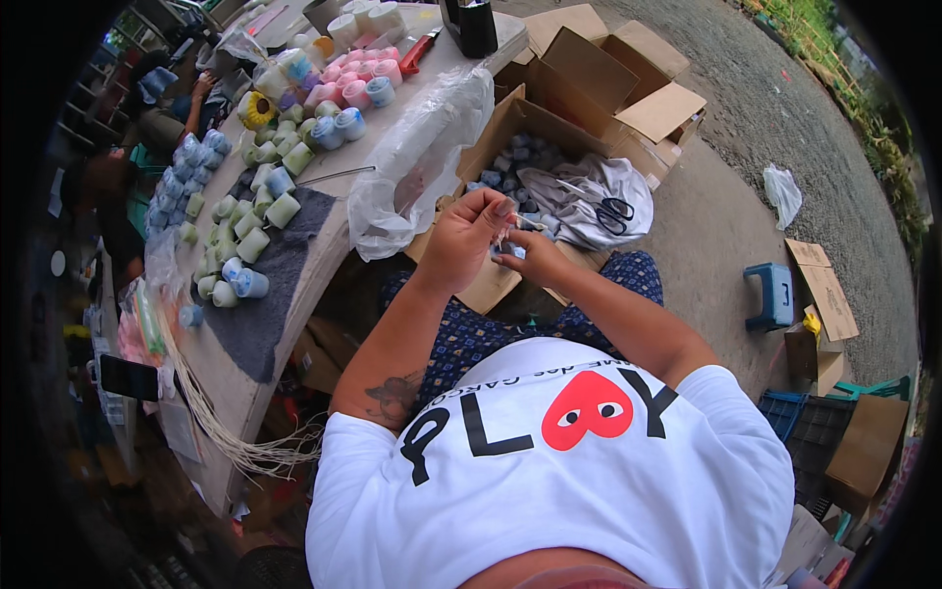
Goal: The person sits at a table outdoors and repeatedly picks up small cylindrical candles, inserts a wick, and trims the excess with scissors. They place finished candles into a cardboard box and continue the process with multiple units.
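Box (497, 130) view on my feed: left hand (461, 236) beside it, fingertips (503, 207) pinched together; right hand (538, 260) close by, can't tell its grip. Scissors (610, 214) on cloth (559, 191).

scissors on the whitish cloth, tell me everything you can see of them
The scissors have two dark, rounded loop handles that look like plastic. They lie on the crumpled whitish cloth, handles toward its right side, with what shows of the blades pointing up and left in the picture. The blades are hard to make out against the cloth, so whether they are open or closed cannot be told. They are to the right of the right hand, and neither hand touches them.
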Available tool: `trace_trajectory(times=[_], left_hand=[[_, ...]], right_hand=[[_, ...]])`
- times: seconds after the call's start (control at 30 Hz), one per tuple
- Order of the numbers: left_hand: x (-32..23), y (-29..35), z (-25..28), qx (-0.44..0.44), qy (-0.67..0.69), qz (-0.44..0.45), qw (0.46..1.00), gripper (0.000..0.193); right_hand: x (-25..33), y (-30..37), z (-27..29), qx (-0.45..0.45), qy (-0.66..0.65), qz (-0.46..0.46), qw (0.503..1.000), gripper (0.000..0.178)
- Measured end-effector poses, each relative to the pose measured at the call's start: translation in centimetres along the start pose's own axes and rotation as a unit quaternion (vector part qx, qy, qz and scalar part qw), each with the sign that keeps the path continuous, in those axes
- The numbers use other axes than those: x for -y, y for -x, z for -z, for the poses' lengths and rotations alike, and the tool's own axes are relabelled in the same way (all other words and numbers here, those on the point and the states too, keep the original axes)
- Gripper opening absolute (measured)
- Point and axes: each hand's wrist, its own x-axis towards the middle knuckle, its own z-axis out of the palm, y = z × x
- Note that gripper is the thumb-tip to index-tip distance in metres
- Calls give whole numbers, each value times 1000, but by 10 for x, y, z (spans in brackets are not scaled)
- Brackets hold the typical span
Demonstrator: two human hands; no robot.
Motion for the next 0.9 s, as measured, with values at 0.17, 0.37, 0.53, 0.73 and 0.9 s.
trace_trajectory(times=[0.17, 0.37, 0.53, 0.73, 0.9], left_hand=[[4, 1, 12, -25, 75, -38, 996, 15], [-2, -1, -7, 0, 143, 5, 990, 15], [-1, -11, 9, -46, 79, -50, 995, 15], [38, -12, 25, -20, 43, -33, 998, 52], [55, -16, 17, 154, -21, -41, 987, 97]], right_hand=[[42, 24, 23, 19, 12, 131, 991, 58], [-22, -15, -22, -52, 66, 173, 981, 64], [10, 4, -5, -63, -27, 63, 996, 69], [72, 32, 46, -118, -191, 110, 968, 77], [76, 33, 69, -168, -74, 178, 967, 76]])
